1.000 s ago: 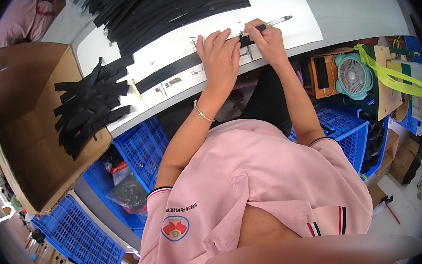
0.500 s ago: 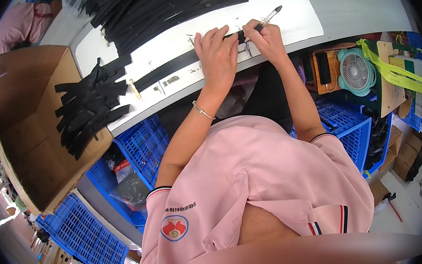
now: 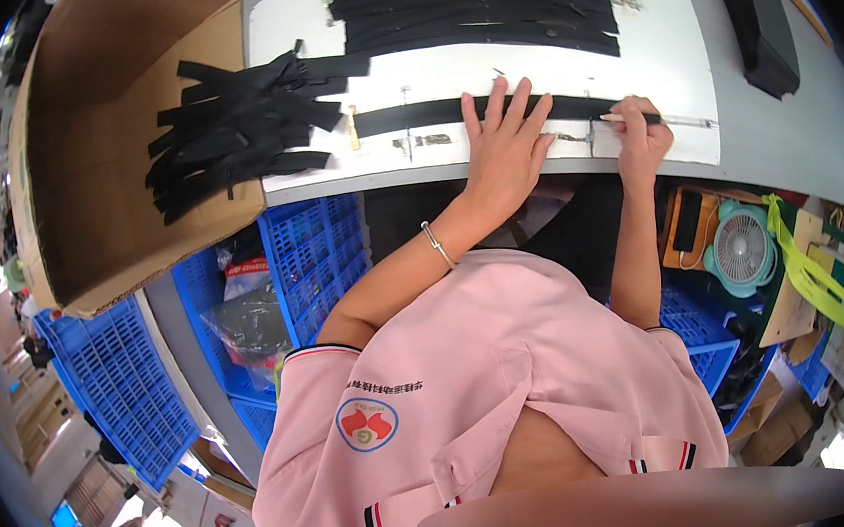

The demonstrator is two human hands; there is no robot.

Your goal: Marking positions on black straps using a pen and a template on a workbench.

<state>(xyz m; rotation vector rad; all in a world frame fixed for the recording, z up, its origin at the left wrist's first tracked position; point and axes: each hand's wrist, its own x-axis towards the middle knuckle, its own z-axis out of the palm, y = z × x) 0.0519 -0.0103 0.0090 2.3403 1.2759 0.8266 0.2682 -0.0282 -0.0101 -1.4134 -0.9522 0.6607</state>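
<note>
On a white marked board (image 3: 665, 61) lies a black strap-like strip (image 3: 409, 117), stretched left to right. My left hand (image 3: 505, 151) presses flat on it with spread fingers, covering part of its length. To the right, my right hand (image 3: 644, 144) is closed around a pen (image 3: 652, 120), whose pale tip points left at the strip's right end. Whether the tip touches the strip I cannot tell. Beyond my hands, several similar black strips (image 3: 475, 8) lie side by side on the board.
At the left, a tangled bunch of black strips (image 3: 240, 129) overhangs an open cardboard box (image 3: 85, 193). A long black object (image 3: 754, 24) lies on the grey table at far right. Blue crates (image 3: 317, 263) stand below the table edge, with a small green fan (image 3: 742, 244) at right.
My hands have moved apart: the left lies flatter on the strip, the right sits further right. The pen has swung from pointing up and right to pointing left. The whole view has shifted.
</note>
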